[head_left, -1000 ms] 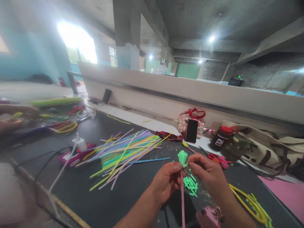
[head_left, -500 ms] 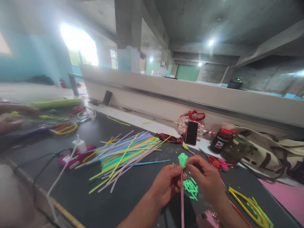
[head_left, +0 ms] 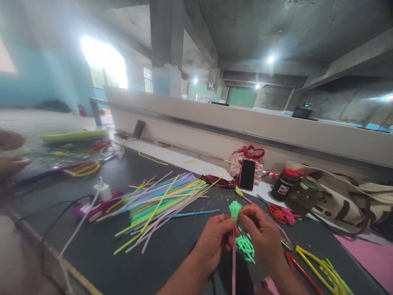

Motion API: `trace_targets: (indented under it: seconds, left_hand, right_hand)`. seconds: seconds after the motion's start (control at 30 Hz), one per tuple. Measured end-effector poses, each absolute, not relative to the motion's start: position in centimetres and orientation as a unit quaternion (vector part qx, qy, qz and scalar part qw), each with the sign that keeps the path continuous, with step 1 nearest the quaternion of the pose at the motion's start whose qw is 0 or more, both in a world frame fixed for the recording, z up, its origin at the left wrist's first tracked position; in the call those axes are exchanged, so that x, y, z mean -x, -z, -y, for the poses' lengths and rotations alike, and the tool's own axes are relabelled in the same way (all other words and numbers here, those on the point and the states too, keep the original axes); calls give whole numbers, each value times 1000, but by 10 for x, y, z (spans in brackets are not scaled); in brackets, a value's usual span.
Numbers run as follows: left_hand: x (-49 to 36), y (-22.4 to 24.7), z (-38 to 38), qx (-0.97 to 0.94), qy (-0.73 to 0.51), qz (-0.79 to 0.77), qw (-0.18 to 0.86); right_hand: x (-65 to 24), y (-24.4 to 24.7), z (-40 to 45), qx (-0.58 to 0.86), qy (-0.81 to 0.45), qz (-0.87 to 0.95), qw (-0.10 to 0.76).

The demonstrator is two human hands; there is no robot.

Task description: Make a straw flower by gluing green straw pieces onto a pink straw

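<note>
One dark table. One pile of long stems, too tangled to count. Your two hands: left hand pinched shut on one pink stem, probably steadying it; right hand nearly closed at one green tuft atop it, hold unclear. One pouch, likely propping one phone upright. Short green pieces overlap, no count.

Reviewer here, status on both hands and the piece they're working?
Left hand and right hand pinching green tuft. Pink stem hanging below. Cut green pieces close beneath.
</note>
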State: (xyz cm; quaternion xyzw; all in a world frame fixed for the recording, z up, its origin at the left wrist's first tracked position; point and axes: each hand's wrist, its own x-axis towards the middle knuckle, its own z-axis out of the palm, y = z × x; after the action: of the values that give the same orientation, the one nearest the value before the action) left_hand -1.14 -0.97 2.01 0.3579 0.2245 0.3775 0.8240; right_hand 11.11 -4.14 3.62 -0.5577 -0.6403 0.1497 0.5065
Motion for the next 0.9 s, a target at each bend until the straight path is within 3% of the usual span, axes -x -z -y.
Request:
trace_targets:
  seconds: [0.37, 0.5, 0.63, 0.9]
  left_hand:
    - [12, -22, 9, -338, -396, -220, 825]
    - [15, -24, 7, -314, -397, -192, 841]
    - [17, -23, 9, -337, -389, -154, 844]
    - [21, -22, 10, -396, -382, -165, 819]
  right_hand:
    - [-110, -48, 50, 549, -139, 612, 552]
    - [-112, -55, 55, 552, -258, 521, 598]
    - [-107, -53, 53, 501, -400, 521, 563]
    - [-99, -48, 50, 465, -454, 526, 549]
